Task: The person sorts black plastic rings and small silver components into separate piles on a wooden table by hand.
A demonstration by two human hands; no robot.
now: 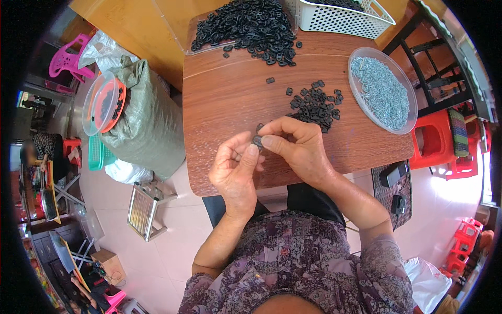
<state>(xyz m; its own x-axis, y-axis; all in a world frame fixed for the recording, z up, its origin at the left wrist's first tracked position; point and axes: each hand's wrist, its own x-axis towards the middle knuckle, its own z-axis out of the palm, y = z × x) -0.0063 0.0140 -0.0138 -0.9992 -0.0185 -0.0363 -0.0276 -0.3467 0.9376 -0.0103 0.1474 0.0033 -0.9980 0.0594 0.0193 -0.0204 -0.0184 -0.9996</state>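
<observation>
Over the near part of the wooden table, my left hand point(235, 170) and my right hand point(299, 149) meet. A small black oval plastic piece point(257, 140) is pinched between the thumbs and fingertips of both. Fingers cover part of it. Another dark bit point(260, 126) shows just past the fingertips; whether it is held or lies on the table, I cannot tell. Beyond my right hand lies a loose pile of small black plastic pieces point(316, 107). Farther right, a round clear plastic tray point(357, 93) holds many thin silvery screws or pins point(384, 94).
A large heap of black oval pieces point(246, 29) fills a clear tray at the table's far side. Beside it stands a white perforated basket point(340, 22). Left of the table point(225, 99) are a bulging green-grey sack point(151, 120) and a metal-framed stool point(146, 209). Red stools point(434, 138) stand right.
</observation>
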